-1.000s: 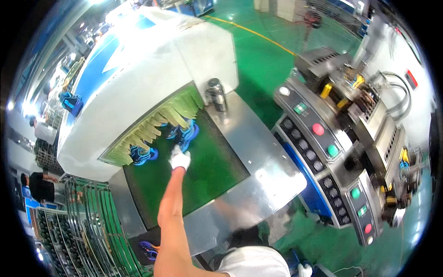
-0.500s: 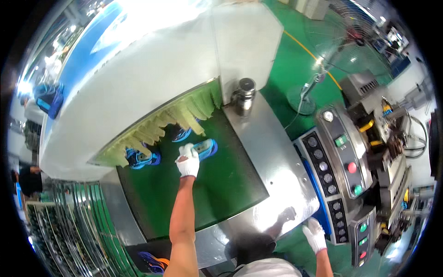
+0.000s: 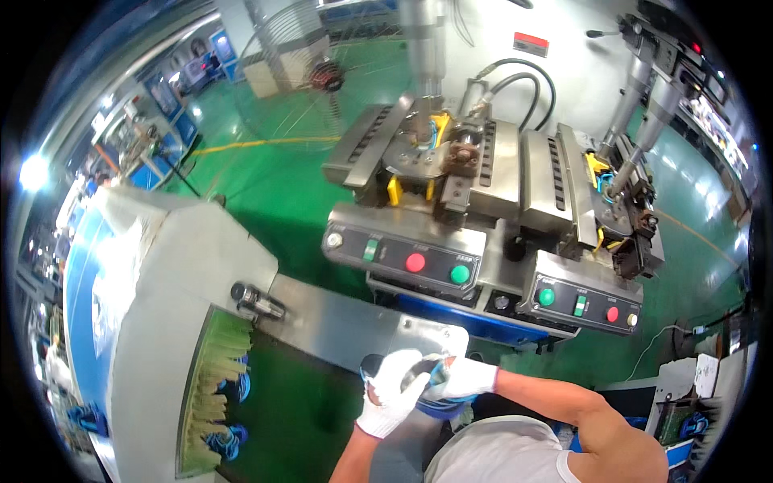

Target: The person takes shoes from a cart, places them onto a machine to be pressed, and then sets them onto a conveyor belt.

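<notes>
My left hand (image 3: pixel 390 393) and my right hand (image 3: pixel 462 378), both in white gloves, are close together in front of my body. Between them is a blue shoe (image 3: pixel 441 409) with a dark opening. The fingers of both hands are closed on its upper part. Part of the shoe is hidden behind the gloves. To the left, two more blue shoes, a farther one (image 3: pixel 243 385) and a nearer one (image 3: pixel 227 441), sit on the green belt (image 3: pixel 302 410) by a yellow-green strip curtain (image 3: pixel 211 386).
A metal flask (image 3: pixel 258 300) stands on the steel ledge (image 3: pixel 330 322) beside the belt. Ahead are a left control panel (image 3: pixel 407 251) and a right control panel (image 3: pixel 581 295) with coloured buttons, below metal clamping machines (image 3: pixel 491 169). A caged fan (image 3: pixel 322 76) stands beyond.
The view has swung right toward the clamping machines. My left hand has come from the belt to in front of my body. My right hand has come up from beside the ledge onto the shoe.
</notes>
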Demonstrator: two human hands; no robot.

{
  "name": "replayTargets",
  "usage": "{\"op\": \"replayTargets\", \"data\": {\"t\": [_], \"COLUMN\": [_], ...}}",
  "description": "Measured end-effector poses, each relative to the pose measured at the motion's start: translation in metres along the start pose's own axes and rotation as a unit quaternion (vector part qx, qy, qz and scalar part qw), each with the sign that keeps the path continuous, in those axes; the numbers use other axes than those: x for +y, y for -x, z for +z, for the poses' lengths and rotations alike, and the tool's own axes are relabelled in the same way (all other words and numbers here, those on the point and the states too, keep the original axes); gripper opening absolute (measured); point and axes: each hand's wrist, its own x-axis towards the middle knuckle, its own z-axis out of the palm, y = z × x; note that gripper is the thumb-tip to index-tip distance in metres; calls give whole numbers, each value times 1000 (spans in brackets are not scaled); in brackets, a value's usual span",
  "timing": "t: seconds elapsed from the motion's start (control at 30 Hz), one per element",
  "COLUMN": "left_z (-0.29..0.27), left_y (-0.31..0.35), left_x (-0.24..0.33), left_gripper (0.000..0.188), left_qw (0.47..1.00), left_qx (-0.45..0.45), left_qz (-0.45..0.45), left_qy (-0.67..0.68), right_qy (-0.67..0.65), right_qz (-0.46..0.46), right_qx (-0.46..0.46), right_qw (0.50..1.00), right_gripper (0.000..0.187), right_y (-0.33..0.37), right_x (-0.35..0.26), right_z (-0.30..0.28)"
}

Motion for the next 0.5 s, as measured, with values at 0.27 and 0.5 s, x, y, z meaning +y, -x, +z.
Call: {"op": "replayTargets", "data": {"t": [0.27, 0.5], "left_z": [25, 76], "left_y": [-144, -229], "left_x": [7, -27], "left_gripper": [53, 54], "left_qw": [991, 982], "left_qx": [131, 134], "left_qz": [-36, -116], "left_qy": [-16, 67], "right_qy": [-610, -694], "right_qz": [-30, -139], "right_qx": [182, 225], "right_qw": [771, 670], "right_gripper": [74, 65], "right_y": [131, 153], "right_x": [70, 114], "right_z": [-94, -138]}}
